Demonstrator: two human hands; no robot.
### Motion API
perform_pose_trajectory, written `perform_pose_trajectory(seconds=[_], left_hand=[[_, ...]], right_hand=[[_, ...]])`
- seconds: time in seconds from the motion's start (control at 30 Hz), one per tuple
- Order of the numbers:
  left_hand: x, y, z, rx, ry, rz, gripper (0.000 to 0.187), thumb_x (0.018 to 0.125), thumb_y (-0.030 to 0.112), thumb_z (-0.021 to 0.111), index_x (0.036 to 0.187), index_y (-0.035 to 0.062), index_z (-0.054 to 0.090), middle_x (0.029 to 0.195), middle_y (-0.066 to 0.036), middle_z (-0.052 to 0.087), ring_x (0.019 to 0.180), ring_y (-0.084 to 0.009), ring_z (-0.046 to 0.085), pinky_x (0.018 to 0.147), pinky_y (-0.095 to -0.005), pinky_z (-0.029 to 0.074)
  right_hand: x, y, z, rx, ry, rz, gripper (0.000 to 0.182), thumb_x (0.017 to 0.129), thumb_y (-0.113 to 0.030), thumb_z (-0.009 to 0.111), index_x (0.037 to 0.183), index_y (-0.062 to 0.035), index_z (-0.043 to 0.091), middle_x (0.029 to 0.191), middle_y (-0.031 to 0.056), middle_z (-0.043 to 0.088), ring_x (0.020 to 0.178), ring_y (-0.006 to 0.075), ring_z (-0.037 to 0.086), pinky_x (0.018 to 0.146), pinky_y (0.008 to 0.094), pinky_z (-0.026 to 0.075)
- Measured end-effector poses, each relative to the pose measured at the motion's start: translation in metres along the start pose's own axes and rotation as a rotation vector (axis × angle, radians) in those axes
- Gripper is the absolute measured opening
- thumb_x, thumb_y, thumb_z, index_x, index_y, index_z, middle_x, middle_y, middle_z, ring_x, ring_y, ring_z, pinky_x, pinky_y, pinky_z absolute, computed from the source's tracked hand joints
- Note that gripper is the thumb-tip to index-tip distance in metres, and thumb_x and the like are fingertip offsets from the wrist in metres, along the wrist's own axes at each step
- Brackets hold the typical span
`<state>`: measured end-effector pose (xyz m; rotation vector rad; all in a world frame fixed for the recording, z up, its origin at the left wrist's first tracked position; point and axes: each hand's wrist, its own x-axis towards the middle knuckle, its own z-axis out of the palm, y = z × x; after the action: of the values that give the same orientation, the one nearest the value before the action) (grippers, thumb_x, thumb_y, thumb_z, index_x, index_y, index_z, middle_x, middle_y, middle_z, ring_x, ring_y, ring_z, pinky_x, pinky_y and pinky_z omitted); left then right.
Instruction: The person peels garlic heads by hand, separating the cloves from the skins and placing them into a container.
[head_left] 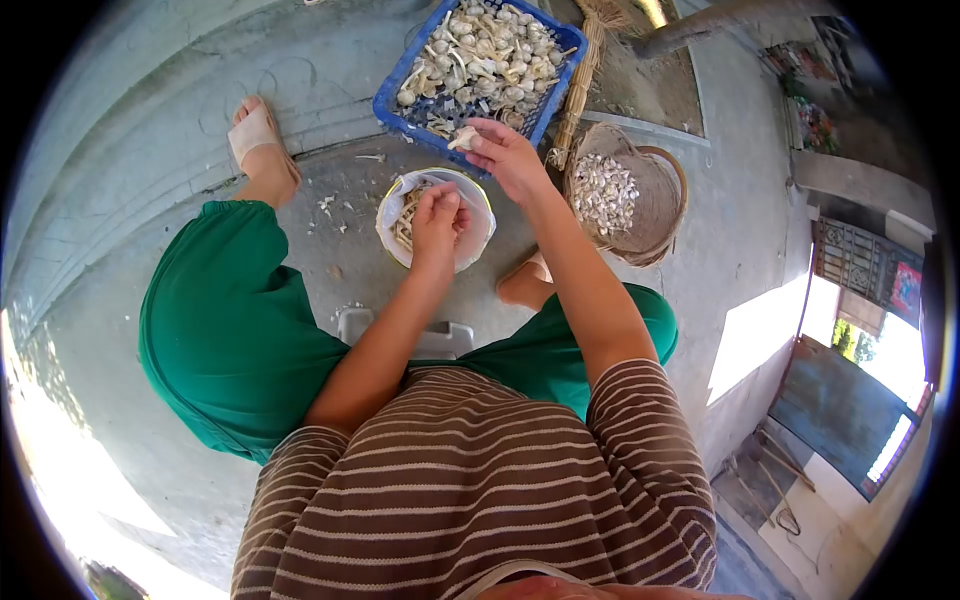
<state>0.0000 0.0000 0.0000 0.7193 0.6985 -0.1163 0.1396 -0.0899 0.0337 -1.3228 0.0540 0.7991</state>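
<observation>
Right hand, head view: the right hand [512, 162] pinches a pale garlic bulb [463, 139] between thumb and fingers, at the near edge of the blue crate [559, 88].
Left hand: the left hand [436, 228] is over the bucket [487, 238], its fingers curled in; whether they grip anything, I cannot tell.
Crate: it holds a broad heap of whole bulbs [490, 45], with loose bits at the near end; much of the garlic is unsplit.
Basket: the woven basket [657, 200], beside the right forearm, holds many loose cloves [603, 193] gathered on one side, so a fair share looks already separated.
Bucket: dry stem scraps [405, 217] lie inside against the lining; its depth of fill cannot be told.
Floor: small peelings [327, 206] are scattered near the bucket.
Stage: judging by heap and cloves, the work seems well under way but unfinished.
</observation>
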Motion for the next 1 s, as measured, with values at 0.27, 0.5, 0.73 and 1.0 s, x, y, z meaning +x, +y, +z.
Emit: perform_pose_trajectory(seconds=[0.27, 0.5, 0.73, 1.0], left_hand=[[-0.04, 0.026, 0.019, -0.078, -0.147, 0.198, 0.029, 0.091, 0.011, 0.053, 0.12, 0.0057, 0.054, 0.097, -0.003, 0.06, 0.081, -0.0108, 0.057, 0.071, -0.023, 0.048], [-0.059, 0.024, 0.021, -0.045, -0.178, 0.177, 0.029, 0.086, 0.009, 0.06, 0.114, 0.004, 0.054, 0.095, -0.004, 0.06, 0.08, -0.0112, 0.058, 0.072, -0.0246, 0.049], [-0.061, 0.026, 0.01, 0.251, -0.158, 0.467, 0.035, 0.077, 0.001, 0.067, 0.111, 0.0029, 0.056, 0.088, -0.002, 0.06, 0.075, -0.0095, 0.056, 0.069, -0.0231, 0.049], [-0.056, 0.022, 0.001, 0.416, -0.191, 0.525, 0.037, 0.073, -0.002, 0.069, 0.108, 0.0027, 0.058, 0.089, -0.005, 0.063, 0.078, -0.0101, 0.059, 0.07, -0.0234, 0.05]], right_hand=[[-0.098, 0.013, 0.03, 0.001, 0.104, -0.04, 0.023, 0.083, -0.013, 0.065, 0.101, -0.0008, 0.057, 0.092, 0.0073, 0.063, 0.079, 0.013, 0.058, 0.07, 0.0257, 0.047], [-0.13, -0.002, 0.03, -0.283, 0.114, -0.124, 0.021, 0.08, -0.014, 0.066, 0.094, 0.0002, 0.061, 0.084, 0.0053, 0.062, 0.076, 0.0121, 0.058, 0.069, 0.0252, 0.047], [-0.127, 0.006, 0.044, -0.661, 0.202, -0.467, 0.02, 0.078, -0.017, 0.068, 0.09, -0.0012, 0.066, 0.084, 0.0079, 0.065, 0.074, 0.0119, 0.063, 0.067, 0.0269, 0.05], [-0.128, 0.005, 0.041, -0.587, 0.197, -0.507, 0.013, 0.074, -0.007, 0.067, 0.083, 0.0014, 0.065, 0.075, 0.0086, 0.065, 0.067, 0.012, 0.064, 0.061, 0.0256, 0.051]])
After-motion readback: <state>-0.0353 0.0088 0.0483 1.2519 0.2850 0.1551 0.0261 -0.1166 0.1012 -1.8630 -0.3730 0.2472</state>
